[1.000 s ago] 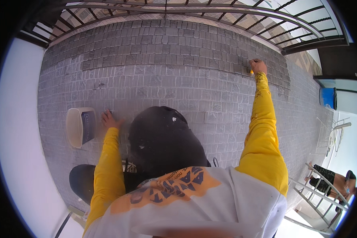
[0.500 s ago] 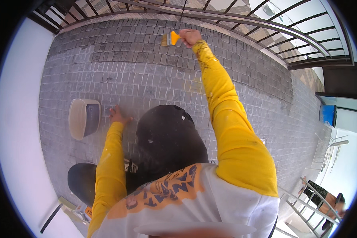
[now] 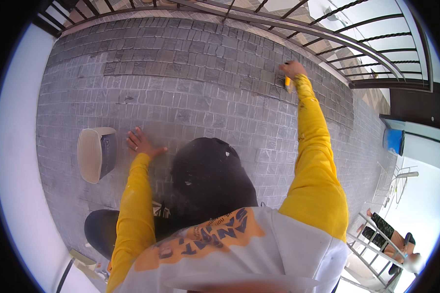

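Observation:
My right hand (image 3: 294, 69), arm stretched far ahead, is closed around a paintbrush (image 3: 288, 82) with a yellow handle. The brush sits low over the grey paving, on the darker band of stones. Its bristles are partly hidden, so contact with the floor is hard to judge. My left hand (image 3: 143, 144) lies flat on the paving with its fingers spread and a ring on one finger. Just left of it stands a pale, open-topped bucket (image 3: 89, 155) with a dark side; what it holds does not show.
A dark metal gate (image 3: 259, 19) curves along the far edge. The white wall (image 3: 19, 136) runs down the left. At right are a blue container (image 3: 395, 140) and a metal frame (image 3: 371, 244), with another person (image 3: 393, 239) beside it. Stone paving (image 3: 181, 97) spreads between them.
My right hand has swung to the right and somewhat nearer with the brush, which now points back toward me. My left hand stays on the paving, its fingers spread wider.

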`<act>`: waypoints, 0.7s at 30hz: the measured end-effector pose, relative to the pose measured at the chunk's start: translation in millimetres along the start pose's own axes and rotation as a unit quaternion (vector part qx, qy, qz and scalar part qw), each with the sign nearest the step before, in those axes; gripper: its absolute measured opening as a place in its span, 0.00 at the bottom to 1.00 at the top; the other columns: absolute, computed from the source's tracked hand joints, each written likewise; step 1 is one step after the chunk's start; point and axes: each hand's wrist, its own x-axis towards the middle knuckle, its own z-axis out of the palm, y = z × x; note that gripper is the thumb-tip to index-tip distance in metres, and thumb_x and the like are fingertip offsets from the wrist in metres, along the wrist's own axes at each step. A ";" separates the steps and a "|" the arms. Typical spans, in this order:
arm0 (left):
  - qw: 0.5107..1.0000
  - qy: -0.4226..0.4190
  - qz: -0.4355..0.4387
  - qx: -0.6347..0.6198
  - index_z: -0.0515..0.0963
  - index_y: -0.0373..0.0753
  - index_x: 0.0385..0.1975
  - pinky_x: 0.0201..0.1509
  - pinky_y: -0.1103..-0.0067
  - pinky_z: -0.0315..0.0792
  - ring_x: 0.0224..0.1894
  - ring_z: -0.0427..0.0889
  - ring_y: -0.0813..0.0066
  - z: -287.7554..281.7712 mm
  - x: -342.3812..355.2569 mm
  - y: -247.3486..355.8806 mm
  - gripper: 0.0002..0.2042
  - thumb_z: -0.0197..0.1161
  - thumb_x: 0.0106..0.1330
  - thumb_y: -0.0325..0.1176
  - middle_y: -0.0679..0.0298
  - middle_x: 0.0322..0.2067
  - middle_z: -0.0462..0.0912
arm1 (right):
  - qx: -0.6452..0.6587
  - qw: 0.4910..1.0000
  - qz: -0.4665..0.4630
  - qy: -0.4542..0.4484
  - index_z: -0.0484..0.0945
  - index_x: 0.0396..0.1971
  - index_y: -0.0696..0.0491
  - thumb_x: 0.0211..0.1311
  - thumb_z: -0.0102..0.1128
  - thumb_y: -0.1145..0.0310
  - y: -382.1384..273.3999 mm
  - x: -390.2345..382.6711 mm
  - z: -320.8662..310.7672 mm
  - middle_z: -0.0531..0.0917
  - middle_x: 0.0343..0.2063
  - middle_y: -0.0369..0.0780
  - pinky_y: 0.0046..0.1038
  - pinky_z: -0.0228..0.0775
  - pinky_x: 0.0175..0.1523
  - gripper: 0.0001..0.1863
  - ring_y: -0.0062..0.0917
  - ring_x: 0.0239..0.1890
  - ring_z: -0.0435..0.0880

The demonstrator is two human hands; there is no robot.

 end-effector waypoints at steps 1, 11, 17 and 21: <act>1.000 0.001 0.004 -0.004 0.22 0.46 0.73 0.74 0.45 0.34 0.75 0.20 0.37 3.6 5.1 -1.3 0.74 0.78 0.38 0.63 0.42 0.74 0.22 | 0.001 0.999 -0.040 0.003 0.86 0.43 0.54 0.53 0.60 0.45 -59.1 3.3 11.5 0.86 0.43 0.49 0.39 0.75 0.54 0.28 0.43 0.49 0.84; 1.000 0.020 0.010 -0.010 0.22 0.46 0.73 0.72 0.42 0.33 0.75 0.21 0.35 21.2 21.7 -12.8 0.76 0.78 0.35 0.66 0.42 0.74 0.21 | 0.162 0.910 -0.380 0.031 0.87 0.43 0.49 0.52 0.63 0.49 -559.0 -93.4 71.2 0.87 0.42 0.47 0.39 0.75 0.54 0.24 0.42 0.49 0.85; 1.000 -0.024 0.013 -0.003 0.21 0.47 0.73 0.71 0.42 0.29 0.74 0.16 0.37 7.3 15.8 -12.3 0.74 0.76 0.40 0.66 0.42 0.72 0.16 | 0.487 0.806 -0.336 0.006 0.86 0.37 0.51 0.51 0.69 0.56 -515.5 -46.6 96.8 0.87 0.26 0.39 0.29 0.77 0.34 0.17 0.28 0.27 0.86; 0.999 -0.019 0.027 -0.031 0.20 0.46 0.73 0.72 0.43 0.27 0.74 0.17 0.37 4.6 12.1 -15.9 0.75 0.76 0.38 0.66 0.41 0.72 0.17 | 0.563 0.794 -0.177 -0.143 0.84 0.41 0.51 0.56 0.67 0.61 -315.9 -31.3 71.0 0.79 0.20 0.30 0.20 0.64 0.19 0.14 0.13 0.16 0.73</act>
